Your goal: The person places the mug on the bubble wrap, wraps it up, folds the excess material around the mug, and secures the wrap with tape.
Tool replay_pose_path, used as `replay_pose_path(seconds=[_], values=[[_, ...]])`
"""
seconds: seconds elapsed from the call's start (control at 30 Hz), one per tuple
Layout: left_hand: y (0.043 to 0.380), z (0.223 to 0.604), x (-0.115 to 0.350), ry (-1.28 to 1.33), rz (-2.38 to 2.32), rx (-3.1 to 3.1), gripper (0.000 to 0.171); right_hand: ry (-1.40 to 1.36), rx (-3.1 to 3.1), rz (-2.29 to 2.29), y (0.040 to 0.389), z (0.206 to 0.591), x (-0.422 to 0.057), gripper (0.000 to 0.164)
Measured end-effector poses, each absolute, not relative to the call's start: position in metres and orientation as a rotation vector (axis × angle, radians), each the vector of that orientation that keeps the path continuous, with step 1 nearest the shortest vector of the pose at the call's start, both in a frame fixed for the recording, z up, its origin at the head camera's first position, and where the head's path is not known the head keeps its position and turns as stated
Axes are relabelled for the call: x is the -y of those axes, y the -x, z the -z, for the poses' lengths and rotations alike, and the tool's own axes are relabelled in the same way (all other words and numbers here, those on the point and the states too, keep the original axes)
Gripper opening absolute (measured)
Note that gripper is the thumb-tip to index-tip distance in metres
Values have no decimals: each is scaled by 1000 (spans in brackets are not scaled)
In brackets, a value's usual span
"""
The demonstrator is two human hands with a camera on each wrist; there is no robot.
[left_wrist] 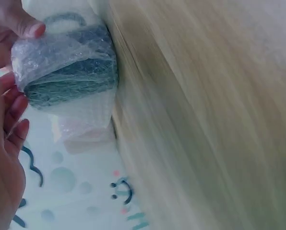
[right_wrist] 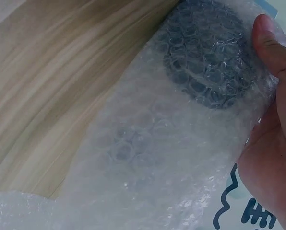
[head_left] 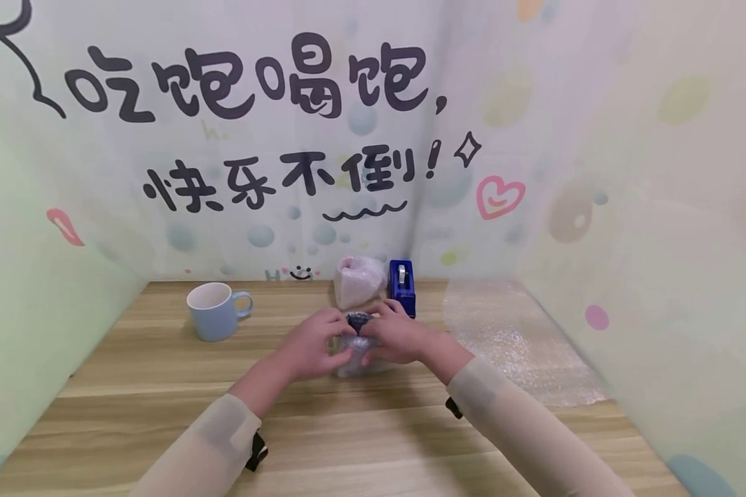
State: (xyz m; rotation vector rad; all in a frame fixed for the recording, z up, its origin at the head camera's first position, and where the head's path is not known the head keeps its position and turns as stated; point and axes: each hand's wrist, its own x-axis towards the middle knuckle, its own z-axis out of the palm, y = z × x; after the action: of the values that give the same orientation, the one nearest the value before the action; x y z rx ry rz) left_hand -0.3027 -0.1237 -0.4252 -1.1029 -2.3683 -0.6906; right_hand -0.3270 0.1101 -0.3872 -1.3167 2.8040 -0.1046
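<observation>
A dark blue-green mug point(head_left: 358, 320) stands on the table, wrapped in clear bubble wrap point(head_left: 356, 366). In the left wrist view the mug's handle point(left_wrist: 65, 19) shows at one side. My left hand point(head_left: 317, 345) holds the wrapped mug from the left near its top, thumb on the near side and fingers curled behind. From the right, my right hand point(head_left: 400, 337) grips the wrap at the upper edge, its thumb point(right_wrist: 268, 40) pressing the plastic. A loose flap of bubble wrap point(right_wrist: 133, 158) hangs beyond the mug's round dark end in the right wrist view.
Behind the hands sits a bundle point(head_left: 357, 284) in whitish bubble wrap, with a blue tape dispenser point(head_left: 402, 293) beside it. A light blue mug point(head_left: 216, 314) stands at the left. A flat bubble-wrap sheet point(head_left: 516, 345) lies at the right, near the wall.
</observation>
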Motion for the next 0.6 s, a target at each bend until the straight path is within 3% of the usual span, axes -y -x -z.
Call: replay_pose_path(seconds=[0.1, 0.27, 0.33, 0.6], values=[[299, 423, 126, 1189, 564, 2436, 30, 1297, -2792, 119, 327, 386, -110, 39], [297, 421, 124, 1184, 545, 2608, 32, 1278, -2750, 431, 336, 371, -123, 29], [295, 418, 123, 1162, 567, 2664, 33, 1322, -2728, 528, 341, 363, -130, 34], [304, 404, 132, 1083, 461, 2781, 33, 1508, -2714, 251, 346, 360, -138, 42]])
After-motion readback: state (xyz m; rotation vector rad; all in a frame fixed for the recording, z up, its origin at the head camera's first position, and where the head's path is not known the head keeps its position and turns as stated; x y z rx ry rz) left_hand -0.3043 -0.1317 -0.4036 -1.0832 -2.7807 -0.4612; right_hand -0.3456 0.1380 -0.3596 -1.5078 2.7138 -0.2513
